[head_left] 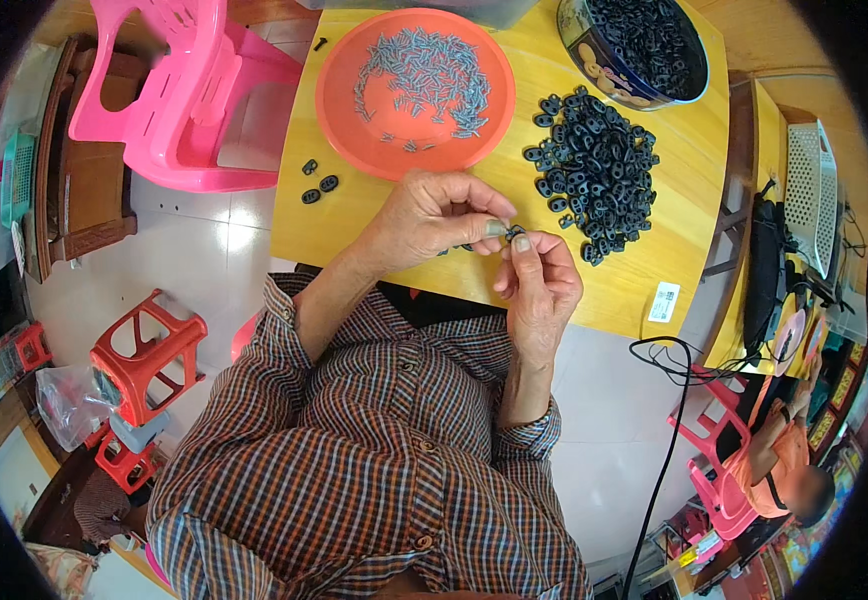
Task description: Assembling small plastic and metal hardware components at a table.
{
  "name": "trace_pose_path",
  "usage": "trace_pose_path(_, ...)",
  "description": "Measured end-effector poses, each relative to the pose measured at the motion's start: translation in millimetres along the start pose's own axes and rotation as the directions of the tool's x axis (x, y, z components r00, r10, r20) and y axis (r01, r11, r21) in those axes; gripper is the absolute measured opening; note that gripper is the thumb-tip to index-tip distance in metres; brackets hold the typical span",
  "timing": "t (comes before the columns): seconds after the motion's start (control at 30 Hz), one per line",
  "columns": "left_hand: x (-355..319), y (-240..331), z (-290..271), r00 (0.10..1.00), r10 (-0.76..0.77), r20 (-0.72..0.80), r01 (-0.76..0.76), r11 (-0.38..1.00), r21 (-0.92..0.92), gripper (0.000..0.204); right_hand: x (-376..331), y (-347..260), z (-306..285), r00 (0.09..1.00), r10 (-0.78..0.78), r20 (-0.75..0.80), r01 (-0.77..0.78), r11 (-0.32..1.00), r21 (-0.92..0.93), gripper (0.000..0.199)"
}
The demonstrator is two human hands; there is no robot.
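Note:
Both hands meet just above the near edge of the yellow table. My left hand (439,222) pinches a small black two-hole piece (515,233), which looks like a cord lock, between thumb and fingers. From the other side my right hand (542,280) grips the same piece, thumb on top. The fingers cover most of it. Beyond them lies a shallow orange-red basin (339,130) with many thin silvery pieces (424,65), like small springs or screws. Right of the hands is a heap of similar black pieces (594,170). A few more black pieces (312,196) lie apart at the left.
A round tin (609,85) full of black pieces stands at the table's (644,262) far right. A white label (664,302) lies near the right edge. Black cable (669,450) hangs beside it. Pink chair (179,100) and red stool (149,350) stand left. Another person (769,460) sits at right.

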State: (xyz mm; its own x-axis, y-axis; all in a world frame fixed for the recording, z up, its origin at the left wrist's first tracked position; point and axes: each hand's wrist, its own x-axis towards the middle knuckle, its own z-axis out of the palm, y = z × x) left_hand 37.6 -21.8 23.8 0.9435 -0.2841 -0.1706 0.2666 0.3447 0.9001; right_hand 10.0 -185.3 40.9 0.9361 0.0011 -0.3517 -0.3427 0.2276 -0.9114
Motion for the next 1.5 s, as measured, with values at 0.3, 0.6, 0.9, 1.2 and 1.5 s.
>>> trace_pose_path(0.3, 2.5, -0.2, -1.4, 1.000, 0.009, 0.025, -0.007, 0.998, -0.068, 0.016, 0.6, 2.8, -0.8, 1.000, -0.014, 0.009, 0.014, 0.998, 0.062, 0.016)
trace_pose_path(0.6, 2.7, -1.7, -0.6, 1.000, 0.009, 0.016, -0.008, 0.998, -0.067, 0.016, 0.9, 3.7, -0.3, 1.000, -0.026, 0.012, 0.026, 0.999, 0.046, 0.015)
trace_pose_path(0.9, 2.1, -2.9, 0.4, 1.000, 0.025, 0.009, -0.025, 0.998, -0.060, 0.016, 0.1, 4.4, 0.6, 0.999, -0.044, 0.004, 0.044, 0.999, 0.014, 0.014)
trace_pose_path(1.2, 1.5, -0.3, 4.3, 0.999, 0.032, -0.030, -0.033, 0.999, -0.007, 0.015, -3.0, 4.5, 3.4, 0.993, -0.117, -0.015, 0.116, 0.992, -0.042, 0.012)
trace_pose_path(1.5, -0.4, -1.6, 8.8, 0.998, 0.050, -0.048, -0.047, 0.997, 0.061, 0.014, -6.2, 6.7, 8.9, 0.976, -0.212, -0.046, 0.204, 0.969, -0.137, 0.012)
